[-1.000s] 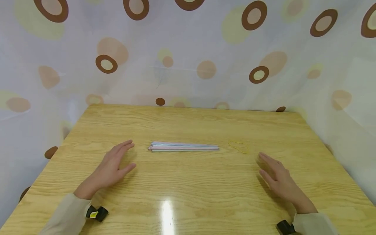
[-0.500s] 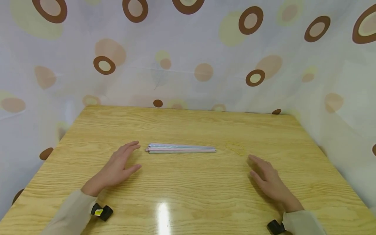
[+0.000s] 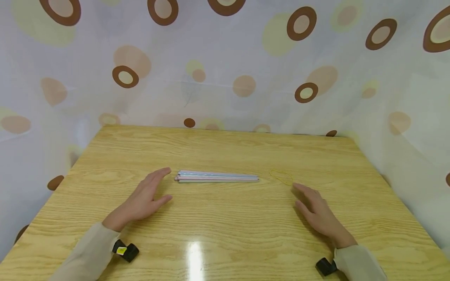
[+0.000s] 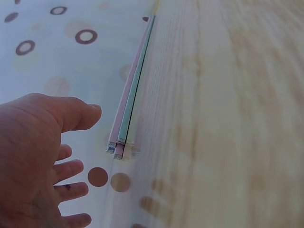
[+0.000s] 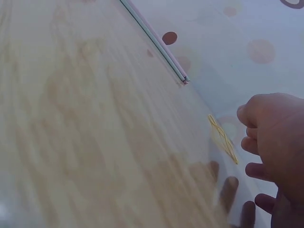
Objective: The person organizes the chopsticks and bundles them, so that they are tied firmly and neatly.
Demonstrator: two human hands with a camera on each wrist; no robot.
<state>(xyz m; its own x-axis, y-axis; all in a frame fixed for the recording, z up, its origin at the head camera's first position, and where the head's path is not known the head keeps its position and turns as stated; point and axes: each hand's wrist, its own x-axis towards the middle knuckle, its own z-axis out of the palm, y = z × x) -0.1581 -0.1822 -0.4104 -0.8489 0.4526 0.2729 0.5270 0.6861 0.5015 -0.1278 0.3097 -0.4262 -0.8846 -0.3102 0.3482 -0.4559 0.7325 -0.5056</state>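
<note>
Several long, thin pastel straws (image 3: 218, 176) in pink, green and blue lie side by side on the table, left end toward my left hand. In the left wrist view the near ends of the straws (image 4: 124, 114) look crimped in clear film. My left hand (image 3: 142, 199) is just left of them, fingers extended and thumb apart, holding nothing. A yellow rubber band (image 3: 281, 172) lies loose to the right of the straws. Close beside the rubber band (image 5: 222, 137) is my right hand (image 3: 318, 210), its fingers relaxed and holding nothing.
The wood-grain table (image 3: 228, 218) meets a white curtain (image 3: 218, 50) with brown and beige circles at the back and both sides. A bright light reflection falls near the table's front. Each wrist wears a small black camera (image 3: 325, 267).
Both hands have moved inward, the left toward the straws and the right toward the rubber band. The straws and band stay on the table; the head view shifted slightly.
</note>
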